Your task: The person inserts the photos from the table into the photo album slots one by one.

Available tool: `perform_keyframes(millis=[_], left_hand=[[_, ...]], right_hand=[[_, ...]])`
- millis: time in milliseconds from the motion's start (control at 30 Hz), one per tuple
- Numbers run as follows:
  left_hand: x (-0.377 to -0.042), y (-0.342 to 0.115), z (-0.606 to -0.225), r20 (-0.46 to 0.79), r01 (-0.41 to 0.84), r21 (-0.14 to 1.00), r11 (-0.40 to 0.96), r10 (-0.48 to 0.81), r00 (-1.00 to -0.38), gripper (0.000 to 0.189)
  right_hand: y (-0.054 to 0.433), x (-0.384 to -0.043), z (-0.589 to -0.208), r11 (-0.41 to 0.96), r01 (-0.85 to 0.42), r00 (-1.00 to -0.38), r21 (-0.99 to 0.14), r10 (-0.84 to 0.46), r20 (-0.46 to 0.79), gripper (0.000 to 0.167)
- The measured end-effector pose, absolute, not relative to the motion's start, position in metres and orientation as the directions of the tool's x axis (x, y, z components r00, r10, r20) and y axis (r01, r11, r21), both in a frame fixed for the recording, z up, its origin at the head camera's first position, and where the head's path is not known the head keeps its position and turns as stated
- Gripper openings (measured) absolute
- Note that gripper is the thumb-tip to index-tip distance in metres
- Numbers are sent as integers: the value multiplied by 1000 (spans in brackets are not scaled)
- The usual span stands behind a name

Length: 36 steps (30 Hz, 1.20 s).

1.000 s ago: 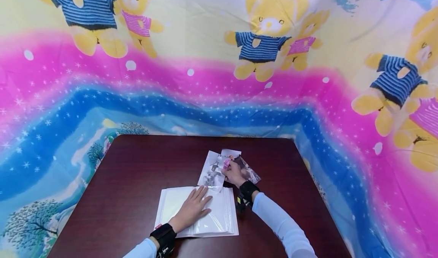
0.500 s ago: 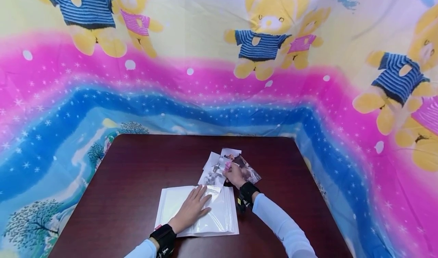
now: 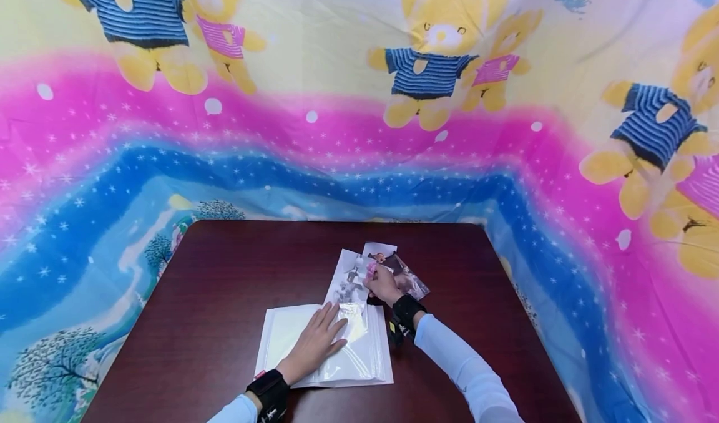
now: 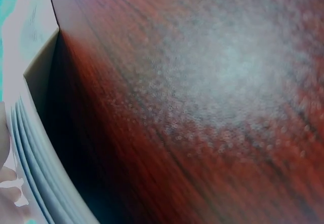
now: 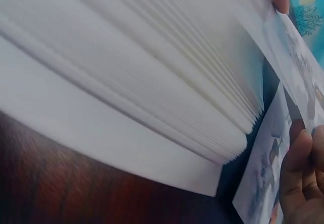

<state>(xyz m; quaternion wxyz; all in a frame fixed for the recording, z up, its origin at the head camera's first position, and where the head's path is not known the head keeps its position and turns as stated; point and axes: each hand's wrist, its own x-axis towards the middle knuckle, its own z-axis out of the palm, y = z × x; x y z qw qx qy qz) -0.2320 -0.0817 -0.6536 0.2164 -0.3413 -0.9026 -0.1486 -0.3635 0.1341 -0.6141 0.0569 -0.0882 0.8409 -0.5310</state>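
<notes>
A photo album [image 3: 286, 323] lies spread on the table, showing a white page under a clear sleeve. My left hand [image 3: 316, 343] rests flat on that page, fingers spread. Past the album's far edge, my right hand [image 3: 384, 284] pinches a photo [image 3: 347, 287] between thumb and fingers. The near end of this photo meets the sleeve's top edge; glare hides how far in it reaches. In the right wrist view, the pinching fingers [image 5: 298, 171] hold the photo's edge beside the album's fanned pages [image 5: 167, 72]. Left-hand fingertips appear at the top there.
More photos [image 3: 412, 281] lie overlapping on the table beneath and right of the right hand. The dark wooden table [image 3: 224, 267] extends around the album. A patterned cloth [image 3: 314, 155] with printed bears hangs behind and along both sides.
The held photo has shifted slightly: its left outline looked stepped half a second ago and now runs straight. Both hands stay nearly in place.
</notes>
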Motion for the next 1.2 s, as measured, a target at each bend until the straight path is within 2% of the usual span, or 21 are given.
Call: perform_keyframes(millis=[133, 267, 367, 433, 567, 633, 700, 800, 933, 1200], left_hand=[[-231, -82, -653, 486, 677, 118, 727, 552, -678, 45], [-231, -81, -653, 486, 676, 121, 727, 551, -679, 45], [-230, -81, -653, 481, 674, 127, 727, 550, -683, 44], [-229, -82, -652, 471, 673, 133, 728, 551, -689, 43], [-223, -85, -651, 449, 688, 149, 710, 571, -687, 43], [-218, -87, -650, 446, 707, 160, 689, 588, -675, 43], [-211, -89, -648, 451, 727, 163, 667, 605, -656, 42], [-201, -91, -646, 460, 748, 168, 642, 620, -636, 41], [-191, -92, -644, 457, 764, 154, 627, 640, -618, 42], [-182, -90, -647, 502, 792, 131, 596, 649, -572, 44]], right_hand=[[133, -367, -610, 452, -148, -970, -880, -240, 40, 25], [132, -371, -606, 503, -260, -950, -824, -287, 125, 17], [131, -373, -603, 512, -330, -923, -793, -350, 159, 22], [130, -375, -600, 488, -357, -902, -796, -401, 159, 33], [129, -376, -594, 421, -336, -871, -842, -479, 108, 74], [128, -376, -591, 389, -314, -859, -866, -505, 84, 85], [128, -376, -590, 370, -325, -844, -870, -528, 91, 84], [129, -374, -588, 363, -360, -834, -859, -539, 121, 68], [130, -373, -588, 377, -362, -852, -852, -505, 139, 49], [132, -375, -594, 356, -311, -876, -881, -467, 121, 45]])
